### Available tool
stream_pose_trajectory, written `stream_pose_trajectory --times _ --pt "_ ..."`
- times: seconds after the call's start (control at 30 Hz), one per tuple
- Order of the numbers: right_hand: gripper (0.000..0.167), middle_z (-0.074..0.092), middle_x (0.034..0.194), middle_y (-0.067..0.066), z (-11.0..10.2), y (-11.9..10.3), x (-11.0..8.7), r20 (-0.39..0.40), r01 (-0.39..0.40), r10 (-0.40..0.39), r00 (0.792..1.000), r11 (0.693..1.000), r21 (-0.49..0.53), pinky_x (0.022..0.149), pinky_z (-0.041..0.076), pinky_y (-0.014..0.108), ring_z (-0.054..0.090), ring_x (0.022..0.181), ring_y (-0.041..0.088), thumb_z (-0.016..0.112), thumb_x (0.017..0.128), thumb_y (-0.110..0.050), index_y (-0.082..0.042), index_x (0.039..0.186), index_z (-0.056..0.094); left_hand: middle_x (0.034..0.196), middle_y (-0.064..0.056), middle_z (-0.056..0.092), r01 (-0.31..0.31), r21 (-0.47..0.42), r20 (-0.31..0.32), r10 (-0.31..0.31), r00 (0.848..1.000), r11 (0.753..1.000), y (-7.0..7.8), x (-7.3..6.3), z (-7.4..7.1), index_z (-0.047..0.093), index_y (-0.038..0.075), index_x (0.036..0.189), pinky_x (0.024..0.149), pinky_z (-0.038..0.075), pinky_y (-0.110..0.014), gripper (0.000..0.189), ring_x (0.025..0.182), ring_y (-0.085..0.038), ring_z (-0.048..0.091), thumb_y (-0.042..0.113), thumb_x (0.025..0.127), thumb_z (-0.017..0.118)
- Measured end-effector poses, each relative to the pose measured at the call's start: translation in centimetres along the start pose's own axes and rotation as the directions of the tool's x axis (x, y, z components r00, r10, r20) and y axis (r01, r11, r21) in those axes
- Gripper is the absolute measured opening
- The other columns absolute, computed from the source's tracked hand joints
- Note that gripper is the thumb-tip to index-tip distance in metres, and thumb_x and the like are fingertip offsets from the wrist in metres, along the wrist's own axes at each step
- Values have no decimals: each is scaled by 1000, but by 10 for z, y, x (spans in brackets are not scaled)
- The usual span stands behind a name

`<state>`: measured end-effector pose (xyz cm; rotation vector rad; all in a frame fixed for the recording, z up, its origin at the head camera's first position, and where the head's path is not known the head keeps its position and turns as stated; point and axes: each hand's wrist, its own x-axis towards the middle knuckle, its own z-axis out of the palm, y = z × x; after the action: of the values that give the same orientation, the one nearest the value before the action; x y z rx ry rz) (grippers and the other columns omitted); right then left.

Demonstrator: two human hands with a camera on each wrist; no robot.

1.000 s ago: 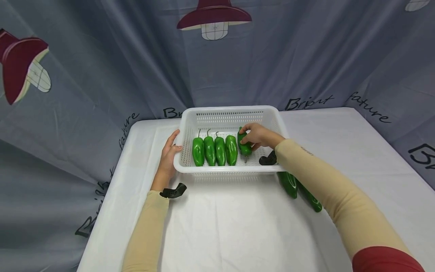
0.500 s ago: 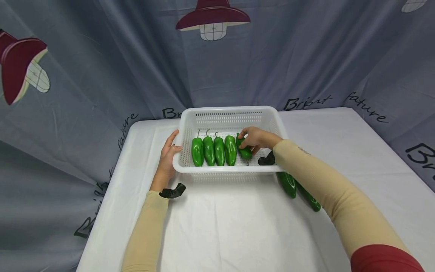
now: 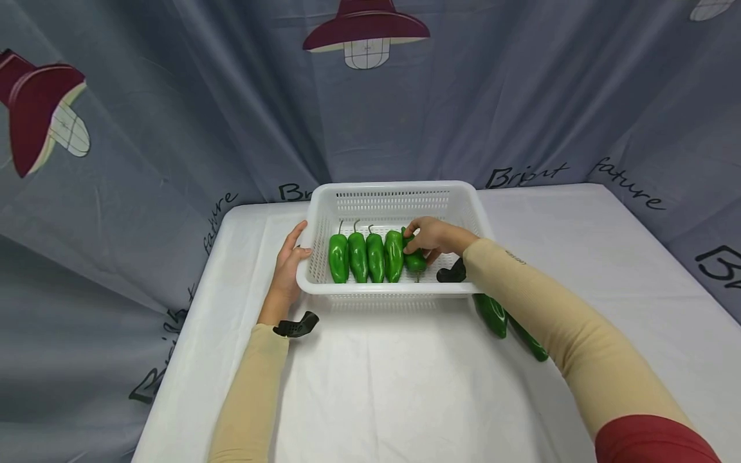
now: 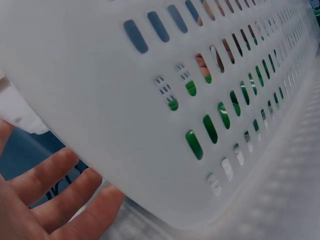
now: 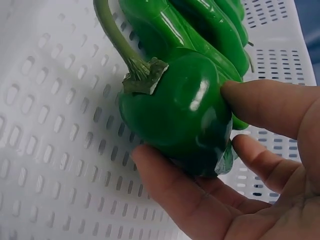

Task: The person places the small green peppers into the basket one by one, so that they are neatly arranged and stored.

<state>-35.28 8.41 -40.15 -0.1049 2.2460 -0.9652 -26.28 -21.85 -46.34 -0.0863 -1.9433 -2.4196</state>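
A white perforated plastic basket (image 3: 388, 288) stands on the table. Several green peppers (image 3: 357, 257) lie side by side in it, most with stems pointing away. My right hand (image 3: 433, 235) reaches inside and holds another green pepper (image 5: 175, 110) between thumb and fingers, stem toward the near wall, right beside the row's right end. My left hand (image 3: 283, 270) rests at the basket's left side with fingers extended; in the left wrist view its fingertips (image 4: 110, 197) are at the outer wall's edge.
On the white tablecloth (image 3: 405, 379), two more green peppers, one broad (image 3: 492, 315) and one slimmer (image 3: 528, 337), lie by the basket's near right corner, partly under the right forearm. A grey printed curtain (image 3: 231, 96) hangs behind the table.
My right hand has shifted the held pepper slightly left and nearer, bringing it up against the row. The left hand and basket have stayed in place.
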Motion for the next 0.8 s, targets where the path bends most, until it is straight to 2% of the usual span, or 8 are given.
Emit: stream_pose_trajectory --times 0.13,0.3,0.4,0.53,0.67,0.8 --pt "52 57 126 21 0 1 0 -4 2 -2 1000 1000 9 78 61 44 65 94 29 66 96 -10 -2 142 43 161 -12 38 3 4 -3 -3 1000 1000 1 0 1 28 20 161 93 51 -24 75 124 -17 54 9 88 41" --pt "51 57 125 23 1 1 -1 -8 1 -1 1000 999 48 80 62 46 66 87 28 66 96 -10 0 141 42 162 -13 38 5 11 -7 -5 1000 1000 1 0 1 28 20 161 92 51 -22 74 122 -14 55 8 89 41" --pt "50 56 127 24 0 1 -3 -16 -5 5 1000 999 49 79 62 45 67 89 30 66 96 -12 -1 139 42 162 -14 38 9 14 -2 -9 1000 1000 1 0 1 28 19 162 92 52 -22 74 119 -11 56 8 89 40" --pt "51 52 137 27 -6 0 -9 -35 -4 5 999 1000 14 79 62 46 68 105 40 63 98 -17 -1 142 42 161 -15 38 10 14 3 -10 1000 1000 0 0 1 27 19 162 91 52 -23 74 117 -11 58 8 89 41" --pt "58 43 151 27 -14 -2 -16 -44 0 0 999 1000 8 84 61 48 59 125 47 60 101 -21 -2 150 37 161 -14 38 10 15 -1 -10 1000 1000 0 0 0 27 20 162 92 51 -23 74 118 -11 57 9 89 41" --pt "62 40 156 23 -24 -4 -22 -67 12 -10 998 1000 21 86 61 47 55 131 47 59 101 -25 -3 154 34 161 -15 39 13 15 -4 -13 1000 1000 0 0 0 27 20 162 92 51 -23 74 117 -12 57 8 89 41"
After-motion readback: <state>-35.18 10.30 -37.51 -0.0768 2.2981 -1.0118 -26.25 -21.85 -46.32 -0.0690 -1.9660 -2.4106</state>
